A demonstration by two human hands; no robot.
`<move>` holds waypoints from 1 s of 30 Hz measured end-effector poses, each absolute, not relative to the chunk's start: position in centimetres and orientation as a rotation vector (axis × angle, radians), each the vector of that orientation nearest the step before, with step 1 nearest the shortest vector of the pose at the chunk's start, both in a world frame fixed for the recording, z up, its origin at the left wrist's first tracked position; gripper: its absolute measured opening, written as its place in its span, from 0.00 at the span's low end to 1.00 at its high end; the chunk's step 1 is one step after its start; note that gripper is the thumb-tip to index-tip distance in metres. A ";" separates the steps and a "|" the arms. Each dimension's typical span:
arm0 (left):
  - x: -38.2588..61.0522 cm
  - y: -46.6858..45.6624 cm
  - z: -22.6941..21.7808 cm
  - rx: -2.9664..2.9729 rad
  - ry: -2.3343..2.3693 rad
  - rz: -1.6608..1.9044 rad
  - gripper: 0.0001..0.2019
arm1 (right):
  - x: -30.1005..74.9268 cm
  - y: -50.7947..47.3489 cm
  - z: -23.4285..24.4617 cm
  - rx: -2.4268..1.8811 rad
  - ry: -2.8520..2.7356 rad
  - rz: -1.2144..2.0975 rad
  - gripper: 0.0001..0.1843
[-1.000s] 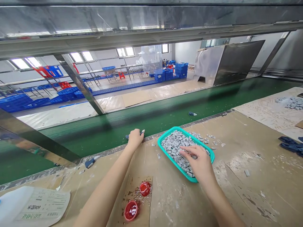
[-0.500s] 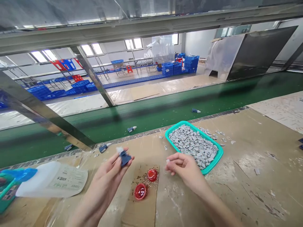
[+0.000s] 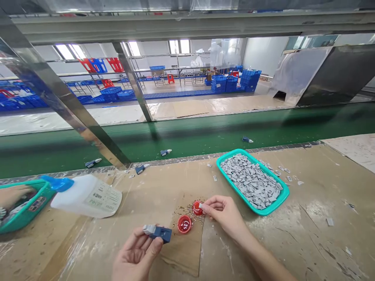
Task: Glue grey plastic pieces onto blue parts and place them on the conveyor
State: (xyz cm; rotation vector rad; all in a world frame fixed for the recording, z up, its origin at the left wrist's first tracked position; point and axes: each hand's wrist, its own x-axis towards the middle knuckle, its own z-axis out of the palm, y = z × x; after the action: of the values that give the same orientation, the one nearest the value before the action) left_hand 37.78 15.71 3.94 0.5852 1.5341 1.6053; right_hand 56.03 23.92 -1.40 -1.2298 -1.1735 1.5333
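Thumb and forefinger of the right hand [image 3: 221, 211] pinch a small grey piece [image 3: 200, 205] right at the far red cup [image 3: 197, 212]; whether the two touch is hard to tell. Over on the left, the left hand [image 3: 136, 253] grips a navy part [image 3: 164, 233], pale end pointing left, beside the near red cup [image 3: 184, 232]. To the right sits a teal basket [image 3: 265, 211] full of grey bits [image 3: 252, 179]; farther off, more navy clips [image 3: 164, 153] lie on a green belt [image 3: 202, 138].
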 end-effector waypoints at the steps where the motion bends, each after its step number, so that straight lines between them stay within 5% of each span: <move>1: 37.9 15.7 3.9 0.601 1.536 1.593 0.19 | 55.9 23.9 -1.5 -1.239 -1.186 1.525 0.17; 30: 43.5 17.2 4.7 0.742 1.486 1.500 0.12 | 57.4 21.9 2.2 -0.881 -1.076 1.947 0.15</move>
State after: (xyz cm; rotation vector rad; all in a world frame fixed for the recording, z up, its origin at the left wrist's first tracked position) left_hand 43.49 17.18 4.70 0.7420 1.4863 1.4997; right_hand 57.41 21.89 2.20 -0.8810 -1.0759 1.9470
